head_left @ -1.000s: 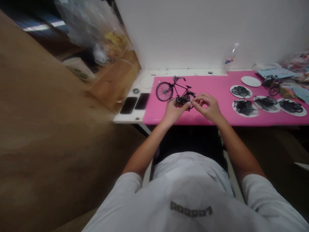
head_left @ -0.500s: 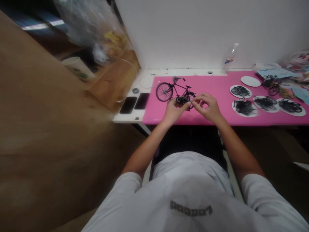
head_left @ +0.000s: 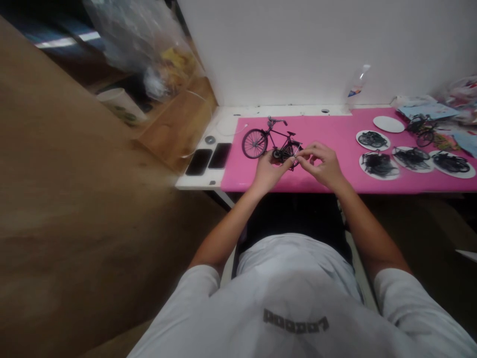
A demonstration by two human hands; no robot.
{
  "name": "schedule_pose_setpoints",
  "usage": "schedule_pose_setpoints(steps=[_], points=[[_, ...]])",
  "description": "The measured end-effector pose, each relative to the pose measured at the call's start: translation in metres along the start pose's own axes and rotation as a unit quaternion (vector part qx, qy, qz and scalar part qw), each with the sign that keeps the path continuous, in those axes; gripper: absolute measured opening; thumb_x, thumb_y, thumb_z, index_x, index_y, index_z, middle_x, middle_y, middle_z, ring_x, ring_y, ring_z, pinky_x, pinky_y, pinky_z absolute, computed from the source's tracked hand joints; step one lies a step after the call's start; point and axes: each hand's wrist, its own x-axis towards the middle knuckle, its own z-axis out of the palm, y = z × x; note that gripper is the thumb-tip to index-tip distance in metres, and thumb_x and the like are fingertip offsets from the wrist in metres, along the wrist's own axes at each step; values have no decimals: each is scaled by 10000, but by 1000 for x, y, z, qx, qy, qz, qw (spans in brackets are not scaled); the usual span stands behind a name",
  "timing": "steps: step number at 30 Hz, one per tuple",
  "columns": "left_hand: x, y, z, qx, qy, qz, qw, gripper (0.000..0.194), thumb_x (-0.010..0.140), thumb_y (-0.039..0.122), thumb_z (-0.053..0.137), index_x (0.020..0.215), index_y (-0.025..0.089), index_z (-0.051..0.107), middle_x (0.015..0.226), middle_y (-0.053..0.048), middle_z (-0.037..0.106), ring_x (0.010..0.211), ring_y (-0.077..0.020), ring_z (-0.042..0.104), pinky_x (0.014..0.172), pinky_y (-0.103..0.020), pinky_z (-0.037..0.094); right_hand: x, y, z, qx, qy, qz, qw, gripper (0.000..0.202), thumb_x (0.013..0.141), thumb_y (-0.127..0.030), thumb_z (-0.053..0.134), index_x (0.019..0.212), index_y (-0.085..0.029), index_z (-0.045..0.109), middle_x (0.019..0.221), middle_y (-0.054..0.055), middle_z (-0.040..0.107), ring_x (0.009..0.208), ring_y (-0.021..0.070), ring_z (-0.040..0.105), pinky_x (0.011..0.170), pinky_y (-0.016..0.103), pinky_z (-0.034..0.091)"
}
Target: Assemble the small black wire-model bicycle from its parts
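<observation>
A small black model bicycle (head_left: 274, 139) stands over the pink mat (head_left: 324, 132), its front wheel and handlebar to the left. My left hand (head_left: 269, 171) is closed on the bicycle near the pedals and rear wheel, thumb pointing right. At the rear wheel's right side my right hand (head_left: 320, 163) pinches with thumb and forefinger. Its fingertips touch the wheel area near my left thumb. A thin light-coloured strip shows by those fingertips, but the exact part between them is too small to make out.
To the right, several white plates (head_left: 388, 124) stand on the mat, most with black bicycle parts. Behind them sits another model bicycle (head_left: 425, 133) near plastic packets (head_left: 428, 110). Two dark phones (head_left: 198, 162) lie at the left. A clear bottle (head_left: 358, 84) stands by the wall.
The whole view has shifted very slightly. Both hands keep the same hold at the rear wheel, and the bicycle has barely moved.
</observation>
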Motion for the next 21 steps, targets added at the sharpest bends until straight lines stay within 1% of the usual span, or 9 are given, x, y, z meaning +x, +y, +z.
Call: schedule_pose_setpoints(steps=[3,6,12,17,21], points=[[-1,3,0,18,10,6,1000,372,793,463,963,897,178,749,851,-55,768,772,-167,657,738,-303,529,0,0,1,-3,1,9,1000,197,1001,-453,782,1003,-271,857,930,50,732,741,161,642,590,312,566],[-3,5,0,33,15,10,999,345,814,449,951,923,181,763,889,-64,781,805,-177,666,772,-311,540,-1,-1,3,-3,4,18,1000,209,999,-471,776,987,-278,854,936,54,733,758,172,653,594,320,577],[-3,3,-1,33,16,2,999,363,815,471,950,955,185,777,928,-71,792,842,-190,680,813,-320,551,-1,-2,5,-7,12,24,1000,191,984,-461,779,977,-280,839,944,59,733,768,185,650,596,340,586],[-1,0,-1,35,8,0,999,397,810,496,956,968,179,778,922,-68,788,830,-183,677,808,-317,551,-2,-1,7,1,15,35,999,175,975,-443,774,961,-278,829,952,58,745,793,190,666,589,332,572],[0,-2,-2,14,-5,-6,1000,430,799,527,956,981,179,782,946,-78,798,849,-190,704,812,-319,556,-2,1,8,21,12,49,999,190,972,-459,785,948,-274,819,969,57,753,809,184,677,602,319,574]])
